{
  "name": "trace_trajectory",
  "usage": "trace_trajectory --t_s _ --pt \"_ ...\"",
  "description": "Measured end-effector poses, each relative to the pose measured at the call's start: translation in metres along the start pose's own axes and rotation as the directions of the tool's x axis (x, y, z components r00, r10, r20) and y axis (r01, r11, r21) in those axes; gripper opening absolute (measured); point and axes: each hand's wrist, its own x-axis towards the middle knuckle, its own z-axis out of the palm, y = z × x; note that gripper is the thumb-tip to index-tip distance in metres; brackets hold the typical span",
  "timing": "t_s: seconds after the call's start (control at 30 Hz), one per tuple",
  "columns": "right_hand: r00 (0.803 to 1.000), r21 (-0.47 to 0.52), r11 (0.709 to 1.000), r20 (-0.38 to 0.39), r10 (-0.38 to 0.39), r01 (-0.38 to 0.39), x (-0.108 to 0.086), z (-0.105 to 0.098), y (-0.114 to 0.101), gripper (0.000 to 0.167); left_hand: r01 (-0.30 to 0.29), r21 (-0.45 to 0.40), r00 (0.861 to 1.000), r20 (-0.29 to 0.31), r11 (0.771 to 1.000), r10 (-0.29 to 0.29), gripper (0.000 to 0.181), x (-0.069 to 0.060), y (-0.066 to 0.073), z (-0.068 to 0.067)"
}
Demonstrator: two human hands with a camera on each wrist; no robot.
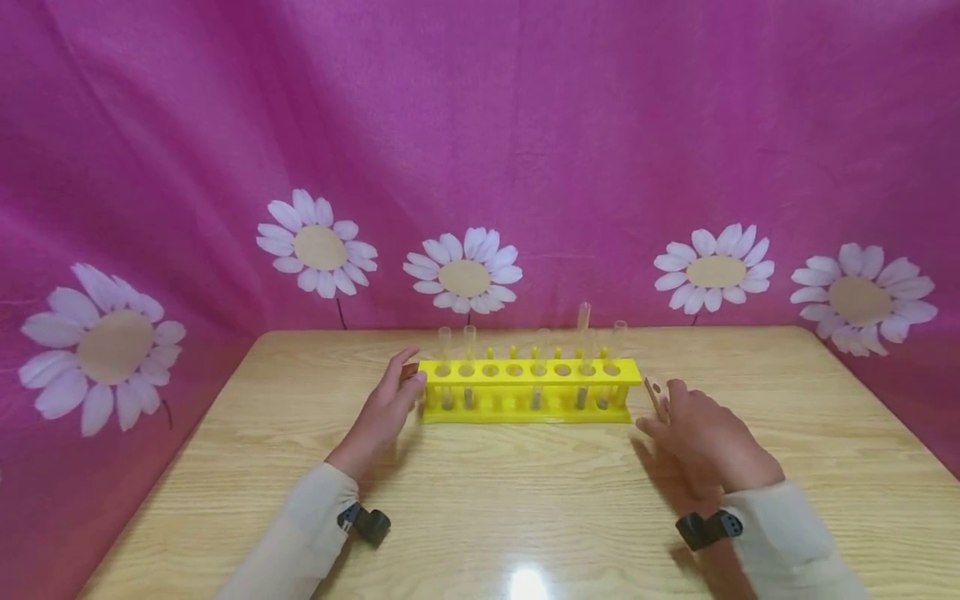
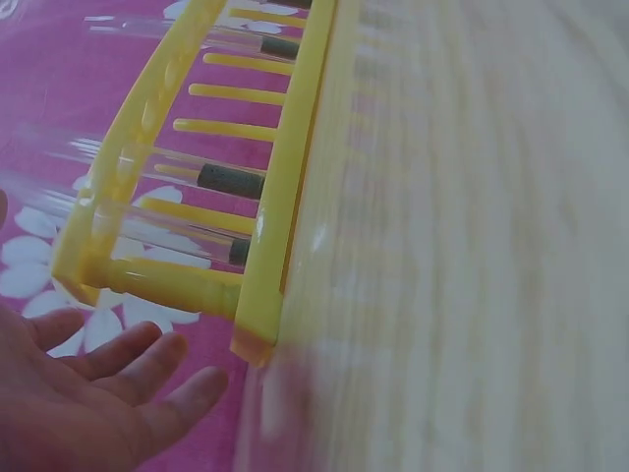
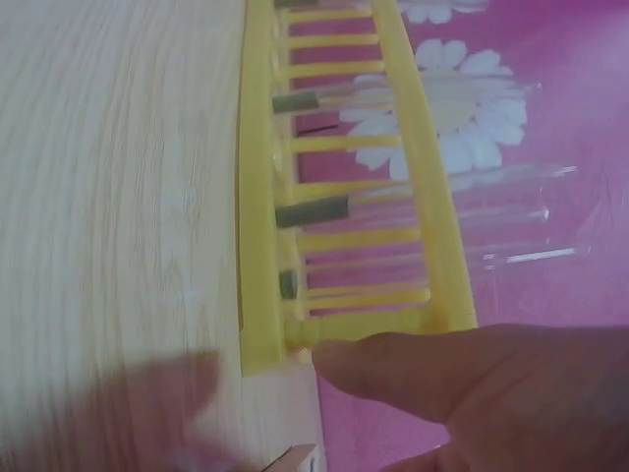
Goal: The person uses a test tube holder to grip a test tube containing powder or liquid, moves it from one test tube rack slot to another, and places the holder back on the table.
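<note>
A yellow test tube rack (image 1: pixel 525 372) stands on the wooden table with several clear test tubes (image 1: pixel 469 337) upright in its holes. Dark grey matter (image 2: pixel 231 181) lies at the bottom of the tubes. One tube (image 1: pixel 583 317) rises higher than the others. At the rack's left end is my left hand (image 1: pixel 384 417), its fingers loosely extended in the left wrist view. My right hand (image 1: pixel 701 429) is beside the right end, its straight thumb (image 3: pixel 393 372) close to the end post; whether they touch I cannot tell. A thin tan strip (image 1: pixel 654 400) shows by its fingers, its kind unclear.
The light wooden table (image 1: pixel 450 500) runs up to a magenta cloth (image 1: pixel 525 167) printed with white daisies, which hangs behind and at both sides. Black camera mounts (image 1: pixel 364 523) sit at both wrists, over pale sleeves.
</note>
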Motion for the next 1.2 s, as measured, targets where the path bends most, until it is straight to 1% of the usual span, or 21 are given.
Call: trace_trajectory --t_s 0.1,0.2,0.27,0.37,0.47,0.53,0.6,0.77,0.87,0.97,1.13,1.2 --pt "1.0 -0.002 1.0 0.003 0.026 -0.026 0.003 -0.002 0.003 0.061 0.008 -0.095 1.0 0.017 0.995 -0.006 0.055 0.003 -0.003 0.001" --pt "0.998 -0.001 0.998 0.025 0.063 -0.063 0.006 -0.004 0.005 0.056 -0.002 -0.167 1.0 0.019 0.986 0.006 0.053 0.005 -0.006 0.001" --pt "0.995 0.006 0.996 0.049 0.092 -0.093 0.009 -0.006 0.004 0.054 -0.013 -0.212 1.0 0.018 0.977 0.017 0.052 0.007 -0.008 0.001" --pt "0.992 0.024 0.994 0.07 0.107 -0.109 0.012 -0.009 0.004 0.047 -0.009 -0.283 1.0 0.021 0.959 0.016 0.051 0.009 -0.013 0.001" --pt "0.989 0.053 0.99 0.082 0.124 -0.129 0.016 -0.011 0.006 0.041 0.0 -0.333 1.0 0.024 0.943 0.008 0.051 0.01 -0.018 0.001" --pt "0.988 0.068 0.988 0.083 0.129 -0.135 0.018 -0.013 0.007 0.04 0.0 -0.342 1.0 0.023 0.94 0.008 0.051 0.01 -0.021 0.001" --pt "0.988 0.07 0.988 0.083 0.129 -0.135 0.02 -0.013 0.008 0.039 -0.006 -0.336 1.0 0.016 0.942 0.012 0.051 0.011 -0.023 0.002" --pt "0.992 0.061 0.991 0.057 0.113 -0.116 0.021 -0.011 0.01 0.035 -0.035 -0.325 0.999 0.018 0.945 0.043 0.048 0.01 -0.027 0.002" --pt "0.994 0.061 0.992 0.032 0.109 -0.111 0.021 -0.009 0.012 0.033 -0.055 -0.34 0.998 0.022 0.939 0.067 0.048 0.01 -0.03 0.002" --pt "0.995 0.058 0.993 0.007 0.103 -0.103 0.021 -0.006 0.012 0.031 -0.064 -0.352 0.997 0.015 0.934 0.074 0.046 0.009 -0.033 0.001" --pt "0.996 -0.002 0.997 -0.043 0.074 -0.074 0.022 -0.003 0.015 0.029 -0.064 -0.362 0.997 0.009 0.93 0.072 0.043 0.009 -0.035 0.0" --pt "0.996 -0.024 0.997 -0.046 0.076 -0.077 0.023 -0.003 0.016 0.029 -0.069 -0.363 0.997 0.008 0.929 0.077 0.043 0.01 -0.034 0.001"
